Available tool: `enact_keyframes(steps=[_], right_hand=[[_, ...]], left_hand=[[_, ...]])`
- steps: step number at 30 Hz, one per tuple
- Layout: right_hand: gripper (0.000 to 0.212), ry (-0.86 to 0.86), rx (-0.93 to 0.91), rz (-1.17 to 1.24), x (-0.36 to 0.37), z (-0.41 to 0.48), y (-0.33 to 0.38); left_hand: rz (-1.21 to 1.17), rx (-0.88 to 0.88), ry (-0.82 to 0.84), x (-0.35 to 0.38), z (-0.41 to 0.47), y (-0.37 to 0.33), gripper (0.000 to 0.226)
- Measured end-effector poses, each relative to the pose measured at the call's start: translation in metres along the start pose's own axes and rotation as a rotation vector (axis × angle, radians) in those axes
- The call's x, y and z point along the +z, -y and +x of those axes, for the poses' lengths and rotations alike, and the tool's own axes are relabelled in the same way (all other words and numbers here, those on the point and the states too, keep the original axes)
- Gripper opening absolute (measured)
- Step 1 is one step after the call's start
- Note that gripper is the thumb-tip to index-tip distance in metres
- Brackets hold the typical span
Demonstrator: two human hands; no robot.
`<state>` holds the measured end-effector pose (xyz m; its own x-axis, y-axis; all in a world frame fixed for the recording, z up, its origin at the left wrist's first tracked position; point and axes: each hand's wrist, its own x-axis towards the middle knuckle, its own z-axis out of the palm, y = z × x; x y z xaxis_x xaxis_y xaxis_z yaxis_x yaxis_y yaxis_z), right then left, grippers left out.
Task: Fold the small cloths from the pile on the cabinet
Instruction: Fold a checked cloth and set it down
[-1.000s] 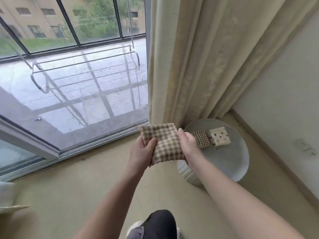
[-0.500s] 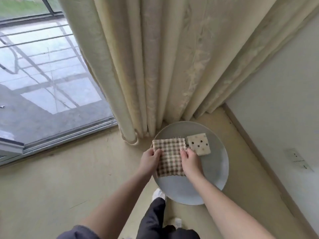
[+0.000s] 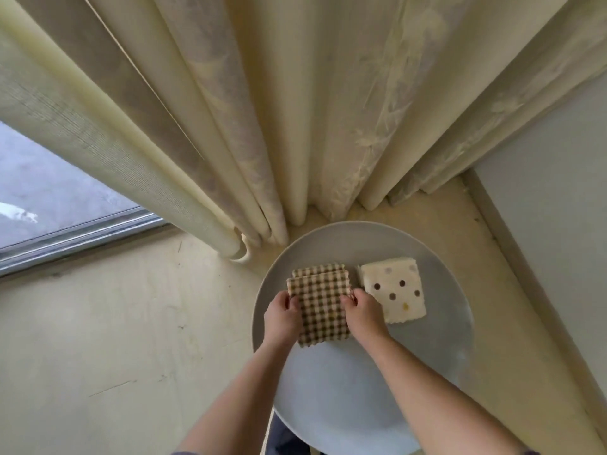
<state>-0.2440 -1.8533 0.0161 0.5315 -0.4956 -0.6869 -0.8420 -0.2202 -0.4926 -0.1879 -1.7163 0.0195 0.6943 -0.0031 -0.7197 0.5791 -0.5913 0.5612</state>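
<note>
Gingham cloth (image 3: 320, 310) in brown and cream rests on the round grey desk (image 3: 361, 389), overlapping a second checked cloth (image 3: 317, 269) beneath. My left hand (image 3: 282, 318) pinches its left edge and my right hand (image 3: 363, 315) its right edge, fingers (image 3: 348, 300) clamped on the fabric. Just beside my right hand lies a folded cream dotted cloth (image 3: 394, 290); cream curtains (image 3: 295, 110) hang behind.

Checked cloth: brown-and-cream gingham fabric square (image 3: 320, 310), folded; I note it lies over a second checked cloth (image 3: 317, 269), of which only the far edge shows.
Dotted cloth: cream folded fabric square with brown dots (image 3: 394, 292), flat, just right.
Support: round grey cabinet top (image 3: 361, 389).
</note>
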Motion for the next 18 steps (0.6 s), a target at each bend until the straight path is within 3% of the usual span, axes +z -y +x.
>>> enact_keyframes(steps=[13, 17, 18], right_hand=[[0.021, 0.011, 0.007, -0.053, 0.026, 0.064, -0.019], [0.008, -0.081, -0.038, -0.086, 0.022, 0.06, -0.013], [0.017, -0.15, -0.112, -0.149, 0.019, 0.056, -0.013]], left_hand=[[0.009, -0.048, 0.005, 0.031, 0.066, 0.017, 0.02], [0.05, -0.011, -0.109, 0.03, 0.063, 0.012, 0.003], [0.136, 0.062, -0.167, 0.027, 0.059, 0.01, 0.009]])
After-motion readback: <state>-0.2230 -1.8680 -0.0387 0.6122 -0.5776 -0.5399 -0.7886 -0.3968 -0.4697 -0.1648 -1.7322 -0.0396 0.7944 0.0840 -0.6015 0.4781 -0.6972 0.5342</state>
